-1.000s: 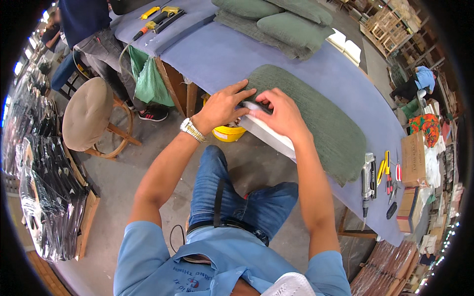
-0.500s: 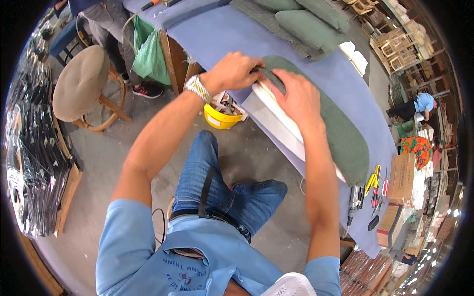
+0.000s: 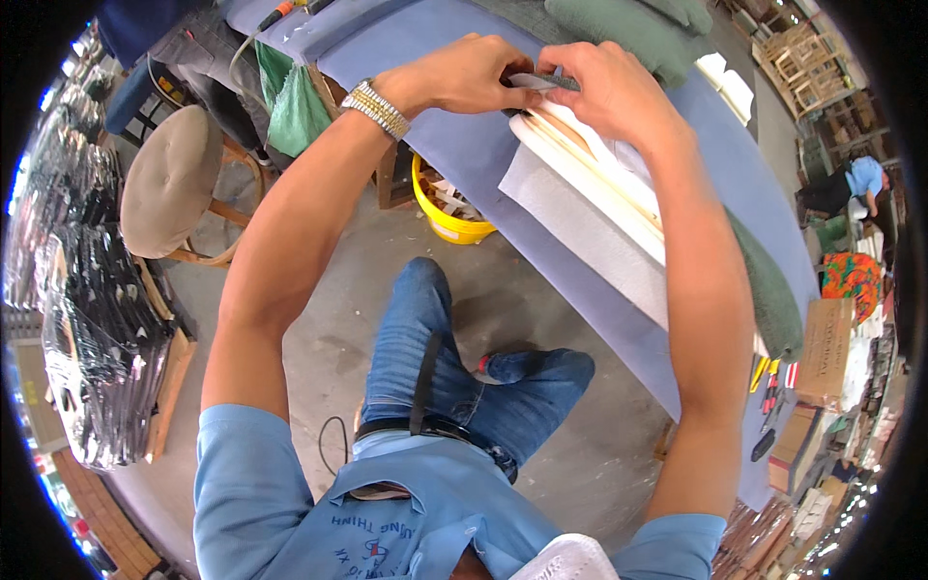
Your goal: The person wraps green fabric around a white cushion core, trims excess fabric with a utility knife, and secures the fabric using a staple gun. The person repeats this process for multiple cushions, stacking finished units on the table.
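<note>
My left hand (image 3: 464,75) and my right hand (image 3: 601,85) meet at the near corner of a green upholstered seat panel (image 3: 773,290) that lies upside down on a blue-covered worktable (image 3: 599,319). Both hands pinch the green fabric edge where it folds over the corner. A white lining sheet (image 3: 580,217) and the pale wooden frame (image 3: 599,169) show on the panel's underside below my right wrist. My left wrist wears a metal watch (image 3: 379,108). What sits between my fingers is mostly hidden.
A yellow bucket (image 3: 449,217) stands under the table. A round padded stool (image 3: 169,184) and a green bag (image 3: 290,101) are to my left, with black wrapped bundles (image 3: 92,319) beyond. Green cushions (image 3: 628,29) lie at the table's far side; hand tools (image 3: 768,387) at its right end. Another person (image 3: 855,184) bends far right.
My head has moved closer and lower, so the hands and panel corner fill more of the view. Both hands stay on the same corner, now pinched closer together.
</note>
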{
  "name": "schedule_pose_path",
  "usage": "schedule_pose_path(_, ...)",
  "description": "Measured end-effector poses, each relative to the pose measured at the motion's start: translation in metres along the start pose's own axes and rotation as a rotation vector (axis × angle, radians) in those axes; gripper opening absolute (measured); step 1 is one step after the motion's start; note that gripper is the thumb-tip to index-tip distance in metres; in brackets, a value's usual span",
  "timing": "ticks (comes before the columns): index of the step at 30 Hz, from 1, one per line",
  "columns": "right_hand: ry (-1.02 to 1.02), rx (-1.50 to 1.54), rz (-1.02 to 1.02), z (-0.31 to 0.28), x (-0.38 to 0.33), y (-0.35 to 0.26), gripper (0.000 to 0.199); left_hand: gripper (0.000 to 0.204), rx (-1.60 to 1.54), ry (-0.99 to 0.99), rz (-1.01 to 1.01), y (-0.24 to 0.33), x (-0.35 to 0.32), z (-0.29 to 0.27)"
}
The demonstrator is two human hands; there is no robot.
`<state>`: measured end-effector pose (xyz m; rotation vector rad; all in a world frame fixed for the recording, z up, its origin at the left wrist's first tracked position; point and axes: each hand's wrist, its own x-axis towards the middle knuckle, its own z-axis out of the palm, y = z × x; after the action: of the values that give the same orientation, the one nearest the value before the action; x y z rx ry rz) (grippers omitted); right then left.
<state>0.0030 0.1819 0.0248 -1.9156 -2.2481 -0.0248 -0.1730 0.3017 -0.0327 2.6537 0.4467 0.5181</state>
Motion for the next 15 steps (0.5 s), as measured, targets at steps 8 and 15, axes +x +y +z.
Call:
schedule_pose_path(8,-0.018,0.19,0.049,-0.011,-0.013,0.017,0.028,0.043,-0.285,0.016,-0.119,0.009,0.0,-0.001)
schedule_pose_path(15,0.167,0.24,-0.056,-0.022,-0.005,0.053,0.023,0.042,-0.348,0.287,-0.19,0.022,0.033,0.013)
